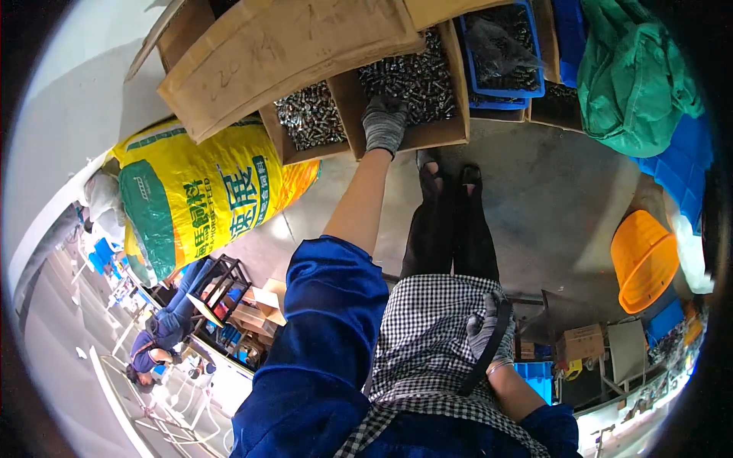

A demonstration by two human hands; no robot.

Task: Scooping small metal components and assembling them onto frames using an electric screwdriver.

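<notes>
My left hand, in a grey knitted glove with dark fingertips, reaches into a cardboard box filled with small shiny metal parts. Its fingers are bent down together against the parts; whatever they grip is hidden. Low over my lap is my right hand, also gloved in grey, its thumb apart from its fingers. A black strap crosses in front of that hand and covers part of it. Behind it lies my black-and-white checked apron.
More metal parts fill the adjoining compartment, below a raised cardboard flap. A yellow sack leans at left. Blue trays, a green bag and an orange basket are at right. Another person is far left.
</notes>
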